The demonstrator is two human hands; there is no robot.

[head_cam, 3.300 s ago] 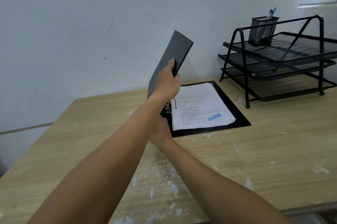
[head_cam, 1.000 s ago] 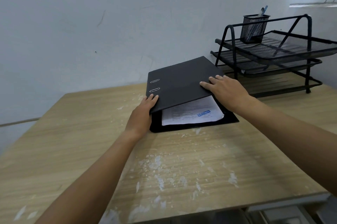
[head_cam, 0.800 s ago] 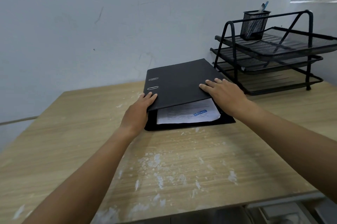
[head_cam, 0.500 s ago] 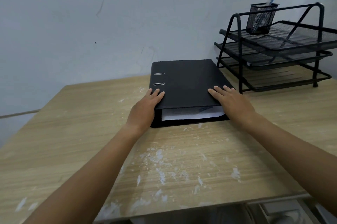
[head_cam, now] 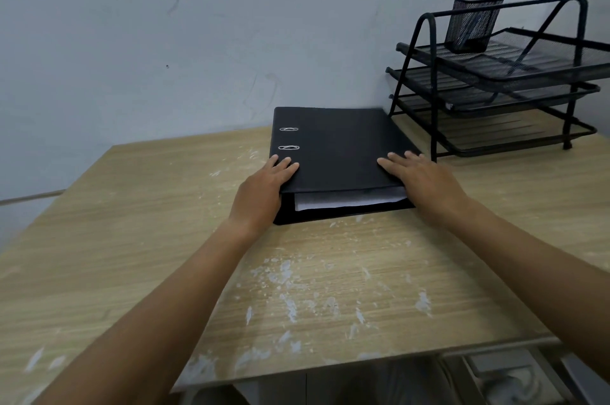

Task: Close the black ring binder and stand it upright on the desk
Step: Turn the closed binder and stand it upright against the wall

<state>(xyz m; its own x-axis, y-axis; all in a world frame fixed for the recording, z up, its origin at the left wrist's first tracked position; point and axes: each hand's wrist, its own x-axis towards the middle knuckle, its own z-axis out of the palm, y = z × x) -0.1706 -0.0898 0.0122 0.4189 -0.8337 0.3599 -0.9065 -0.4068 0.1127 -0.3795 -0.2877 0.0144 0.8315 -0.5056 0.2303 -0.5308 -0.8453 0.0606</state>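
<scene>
The black ring binder (head_cam: 340, 147) lies flat and closed on the wooden desk (head_cam: 297, 289), near the wall. White paper (head_cam: 346, 200) shows between its covers at the near edge. My left hand (head_cam: 260, 193) holds the binder's near left corner at the spine, fingers on the top cover. My right hand (head_cam: 422, 183) rests on the near right corner, fingers spread flat on the cover.
A black three-tier wire tray (head_cam: 508, 87) stands to the right of the binder, close to its far right corner, with a mesh pen cup (head_cam: 472, 25) on top. The wall (head_cam: 165, 41) is right behind. White flecks mark the desk's near part.
The top cover has come down from raised to flat on the papers. My right hand moved from under the binder onto the cover's right side; my left stayed at the spine corner.
</scene>
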